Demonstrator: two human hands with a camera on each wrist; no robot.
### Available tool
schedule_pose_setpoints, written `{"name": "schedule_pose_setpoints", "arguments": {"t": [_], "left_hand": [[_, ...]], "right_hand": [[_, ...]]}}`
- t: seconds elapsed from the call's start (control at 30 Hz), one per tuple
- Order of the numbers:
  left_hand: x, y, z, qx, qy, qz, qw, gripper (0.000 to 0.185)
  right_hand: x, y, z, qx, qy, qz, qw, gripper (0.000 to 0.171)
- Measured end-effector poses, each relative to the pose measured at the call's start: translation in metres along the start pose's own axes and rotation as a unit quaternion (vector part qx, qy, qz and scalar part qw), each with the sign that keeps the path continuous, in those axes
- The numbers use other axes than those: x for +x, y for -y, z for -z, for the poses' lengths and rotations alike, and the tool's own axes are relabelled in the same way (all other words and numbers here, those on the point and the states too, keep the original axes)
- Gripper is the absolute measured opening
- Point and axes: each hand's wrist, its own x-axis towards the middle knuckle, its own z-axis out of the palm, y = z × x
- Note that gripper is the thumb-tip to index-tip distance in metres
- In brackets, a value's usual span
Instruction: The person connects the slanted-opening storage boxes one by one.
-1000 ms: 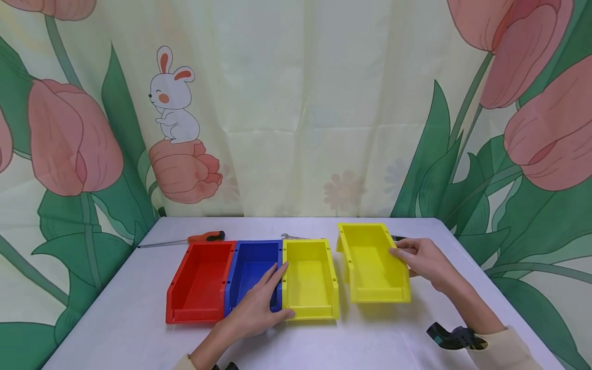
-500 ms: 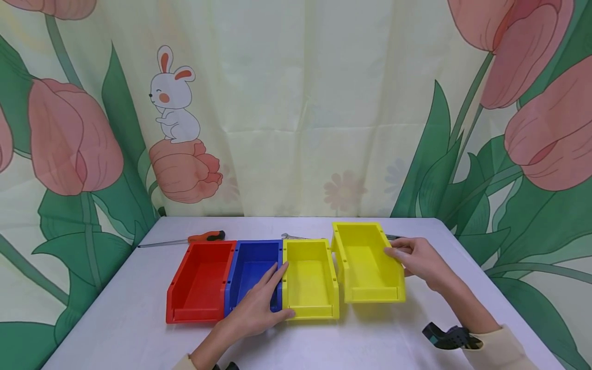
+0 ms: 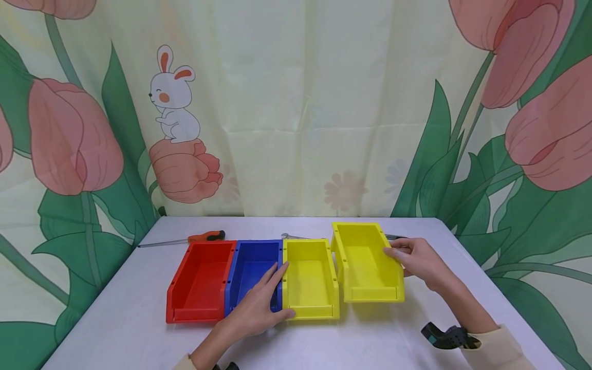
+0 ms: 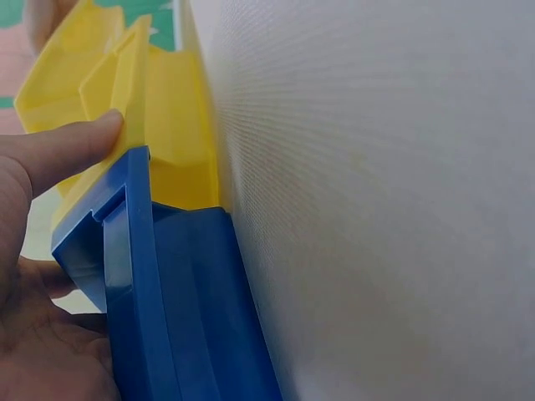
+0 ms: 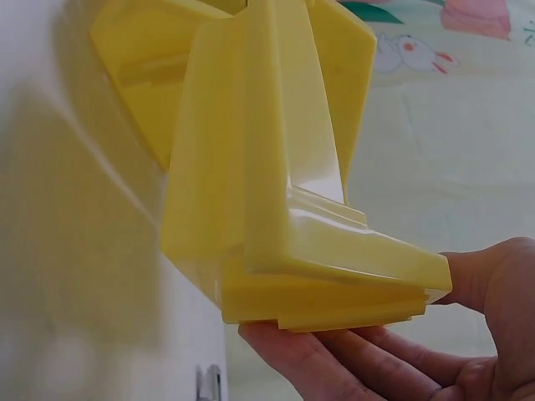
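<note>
A red bin (image 3: 201, 282), a blue bin (image 3: 254, 262) and a yellow bin (image 3: 311, 277) stand side by side on the table. My left hand (image 3: 252, 311) reaches across the blue bin, fingers extended to the yellow bin's left rim. Its thumb touches the front edge of that yellow bin, as the left wrist view also shows. My right hand (image 3: 421, 262) grips the right wall of a second yellow bin (image 3: 370, 262), thumb over the rim and fingers outside. This bin is raised off the table, close to the right side of the standing yellow one.
Behind the red bin lies a screwdriver (image 3: 205, 236) with an orange and black handle. A wrench (image 3: 292, 237) shows partly behind the standing bins. Some dark tool (image 3: 393, 237) is mostly hidden behind the held bin. A printed curtain (image 3: 296, 128) hangs at the table's back.
My right hand has brought the held yellow bin slightly left, nearer the standing yellow bin, mostly in the first half second. The left hand has stayed in place.
</note>
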Motion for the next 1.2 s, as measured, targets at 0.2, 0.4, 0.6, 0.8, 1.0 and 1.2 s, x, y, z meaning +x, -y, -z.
{"name": "schedule_pose_setpoints", "arguments": {"t": [0.2,0.4,0.6,0.8,1.0,1.2], "left_hand": [[0.000,0.000,0.001,-0.002,0.001,-0.001,1.0000,0.110],[-0.001,0.000,0.001,-0.003,0.001,-0.005,1.0000,0.110],[-0.001,0.001,0.001,0.001,-0.001,-0.005,1.0000,0.110],[0.000,0.002,0.000,0.001,0.000,-0.004,1.0000,0.109],[0.001,0.002,-0.001,-0.002,0.000,-0.006,1.0000,0.109],[0.001,0.003,-0.002,-0.001,0.001,-0.004,1.0000,0.108]], "right_hand": [[-0.002,0.001,-0.001,-0.002,0.002,0.002,1.000,0.058],[-0.003,0.000,-0.004,0.000,0.001,-0.003,1.000,0.056],[-0.003,-0.003,-0.007,-0.002,-0.002,-0.003,1.000,0.055],[-0.004,-0.005,-0.009,-0.028,-0.012,0.019,0.999,0.056],[-0.007,0.004,-0.014,-0.115,-0.081,0.084,0.987,0.052],[-0.011,0.023,-0.019,-0.129,-0.145,0.135,0.972,0.043]]}}
